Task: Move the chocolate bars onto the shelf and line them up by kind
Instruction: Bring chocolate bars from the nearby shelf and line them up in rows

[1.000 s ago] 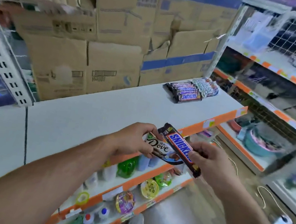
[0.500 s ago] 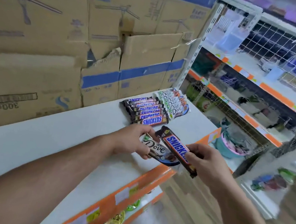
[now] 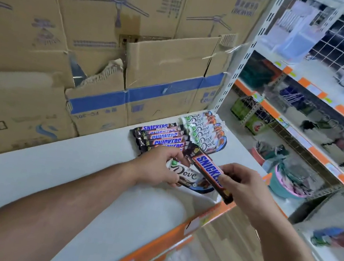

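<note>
My left hand (image 3: 158, 166) grips a white Dove bar (image 3: 188, 176) just above the white shelf (image 3: 68, 181). My right hand (image 3: 245, 189) pinches a brown Snickers bar (image 3: 207, 170) that lies slanted across the Dove bar. Right behind my hands, several Snickers bars (image 3: 161, 136) lie in a row on the shelf. Beside them on the right, several Dove bars (image 3: 205, 133) lie in their own overlapping row near the shelf's right end.
Stacked cardboard boxes (image 3: 111, 53) stand along the back of the shelf. An orange price strip (image 3: 172, 238) edges its front. A white upright (image 3: 243, 58) closes the right end. Further shelves (image 3: 326, 114) with goods stand at the right; wooden floor lies below.
I have come closer to the rows of bars on the shelf. Both hands, still holding their bars, now sit right in front of the Snickers row.
</note>
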